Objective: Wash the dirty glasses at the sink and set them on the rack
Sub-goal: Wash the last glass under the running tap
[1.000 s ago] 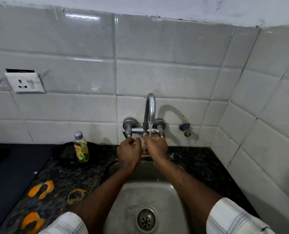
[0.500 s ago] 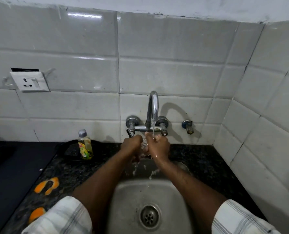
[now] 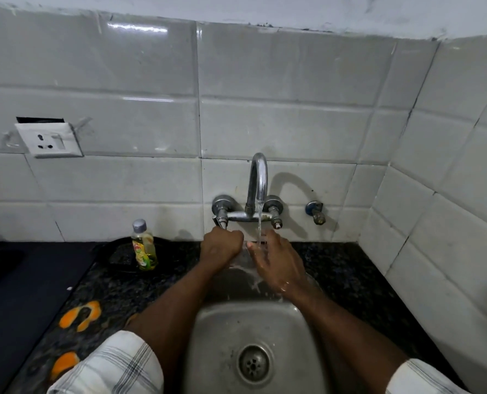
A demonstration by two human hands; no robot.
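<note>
Your left grip (image 3: 222,247) is curled against the tap's (image 3: 258,189) left handle (image 3: 219,216); whether it clasps it cannot be told. Your right grip (image 3: 276,265) lies open under the tap's stream (image 3: 260,223). Both were joined under the tap a moment ago and have parted, and no glass shows in the sink (image 3: 222,336) below the tap, so expect to fetch one.

Far to my left, a white power socket (image 3: 49,140) is set in the wall tiles (image 3: 293,81). A dish soap bottle (image 3: 144,245) (yellow-green liquid, grey cap) stands upright on a dark round pan (image 3: 117,255) on the granite counter (image 3: 350,268). Orange peels (image 3: 80,314) lie near left, beside a dark mat (image 3: 23,280).
</note>
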